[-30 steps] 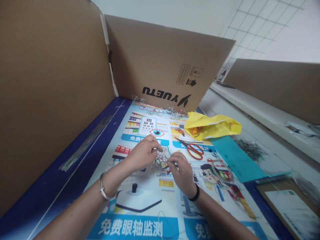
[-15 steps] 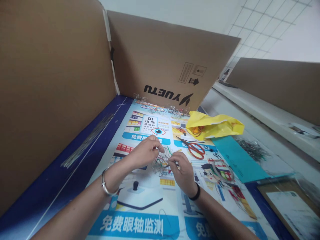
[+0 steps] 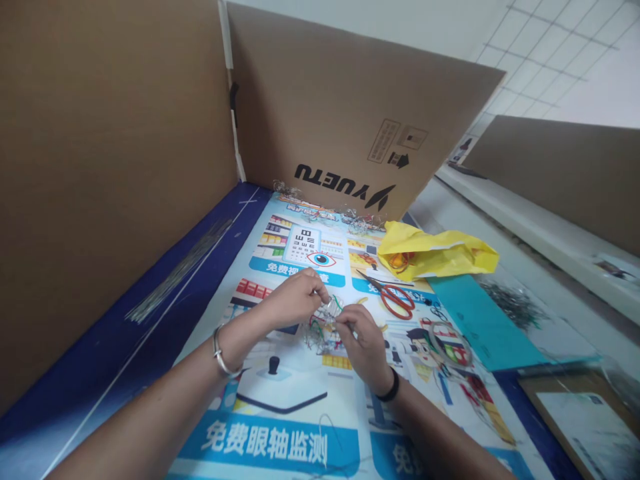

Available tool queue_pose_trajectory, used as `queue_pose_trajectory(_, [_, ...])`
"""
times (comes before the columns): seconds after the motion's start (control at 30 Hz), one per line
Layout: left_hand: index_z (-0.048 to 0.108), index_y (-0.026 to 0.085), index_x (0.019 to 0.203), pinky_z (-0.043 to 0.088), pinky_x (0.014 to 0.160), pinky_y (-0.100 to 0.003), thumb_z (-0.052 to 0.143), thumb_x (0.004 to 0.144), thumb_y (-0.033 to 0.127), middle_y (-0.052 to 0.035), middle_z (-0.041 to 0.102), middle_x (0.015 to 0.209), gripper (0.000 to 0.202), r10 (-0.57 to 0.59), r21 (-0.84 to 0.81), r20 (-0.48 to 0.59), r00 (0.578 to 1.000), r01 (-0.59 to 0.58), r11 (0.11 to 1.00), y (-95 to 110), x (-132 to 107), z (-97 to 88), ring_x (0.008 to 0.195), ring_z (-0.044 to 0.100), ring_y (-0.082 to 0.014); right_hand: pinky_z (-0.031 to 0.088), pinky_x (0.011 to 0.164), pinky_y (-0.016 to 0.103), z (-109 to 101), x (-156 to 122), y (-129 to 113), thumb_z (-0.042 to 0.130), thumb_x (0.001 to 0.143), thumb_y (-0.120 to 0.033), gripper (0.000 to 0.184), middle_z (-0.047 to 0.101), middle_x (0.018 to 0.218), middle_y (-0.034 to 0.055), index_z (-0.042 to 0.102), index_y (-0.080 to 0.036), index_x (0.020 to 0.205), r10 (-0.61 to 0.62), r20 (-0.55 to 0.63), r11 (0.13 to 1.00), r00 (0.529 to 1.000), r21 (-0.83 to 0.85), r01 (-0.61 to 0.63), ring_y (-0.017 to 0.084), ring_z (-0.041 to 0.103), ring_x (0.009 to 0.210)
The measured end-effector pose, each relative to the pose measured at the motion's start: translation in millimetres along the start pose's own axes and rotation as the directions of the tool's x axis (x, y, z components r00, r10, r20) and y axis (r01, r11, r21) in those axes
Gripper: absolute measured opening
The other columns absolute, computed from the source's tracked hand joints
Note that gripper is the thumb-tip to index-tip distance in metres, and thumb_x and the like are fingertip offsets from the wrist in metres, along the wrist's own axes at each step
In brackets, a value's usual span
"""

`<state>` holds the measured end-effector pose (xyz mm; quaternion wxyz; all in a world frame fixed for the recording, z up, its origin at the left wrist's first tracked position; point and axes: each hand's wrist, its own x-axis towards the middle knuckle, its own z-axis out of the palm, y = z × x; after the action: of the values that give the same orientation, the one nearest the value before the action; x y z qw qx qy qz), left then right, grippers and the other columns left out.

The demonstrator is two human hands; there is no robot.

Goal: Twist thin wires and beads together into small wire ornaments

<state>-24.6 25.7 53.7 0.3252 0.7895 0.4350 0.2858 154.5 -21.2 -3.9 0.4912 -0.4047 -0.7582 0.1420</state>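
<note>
Tangle of thin silvery wire with green and red strands lies on a blue-and-white printed poster, between both hands. Bare left hand: fingers curled inward, tips at the tangle's upper edge; whether it grips a strand, I can't tell. Bare right hand: thumb and fingertips pinched together on the tangle's right side. Beyond the right hand, orange-handled scissors lie near a crumpled yellow bag. Far left, a bundle of straight silvery wires rests on dark-blue tabletop.
</note>
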Motion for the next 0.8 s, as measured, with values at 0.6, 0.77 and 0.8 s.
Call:
queue_pose_trajectory(0.6, [0.064, 0.016, 0.062, 0.043, 0.077, -0.026, 0.043, 0.066, 0.005, -0.0019, 0.064, 0.072, 0.024, 0.02, 0.005, 0.021, 1.0, -0.02, 1.0, 1.6, 0.7, -0.1, 0.082, 0.057, -0.0158, 0.044, 0.069, 0.029, 0.2, -2.4, 3.6, 0.052, 0.082, -0.009, 0.012, 0.055, 0.077, 0.0023, 0.056, -0.02, 0.079, -0.013, 0.037, 1.0, 0.999, 0.011, 0.013, 0.015, 0.054, 0.076])
queue_pose_trajectory(0.77, [0.061, 0.016, 0.059, 0.043, 0.075, -0.027, 0.043, 0.065, 0.007, -0.0017, 0.063, 0.071, 0.021, 0.052, 0.027, 0.03, 0.998, -0.053, 0.998, 4.2, -0.2, -1.1, 0.079, 0.057, -0.0162, 0.045, 0.068, 0.03, -0.1, -2.0, 2.6, 0.053, 0.082, -0.011, 0.01, 0.056, 0.077, 0.0026, 0.057, -0.02, 0.078, -0.011, 0.026, 1.0, 1.0, -0.002, 0.011, 0.015, 0.055, 0.074])
queue_pose_trajectory(0.8, [0.061, 0.016, 0.059, 0.043, 0.075, -0.027, 0.043, 0.065, 0.007, -0.0016, 0.063, 0.071, 0.021, 0.052, 0.025, 0.031, 0.998, -0.052, 0.998, 4.2, -0.3, -1.2, 0.079, 0.057, -0.0162, 0.045, 0.067, 0.03, -0.2, -1.9, 2.3, 0.053, 0.082, -0.011, 0.01, 0.056, 0.077, 0.0027, 0.057, -0.02, 0.078, -0.009, 0.025, 1.0, 1.0, -0.002, 0.009, 0.015, 0.055, 0.074])
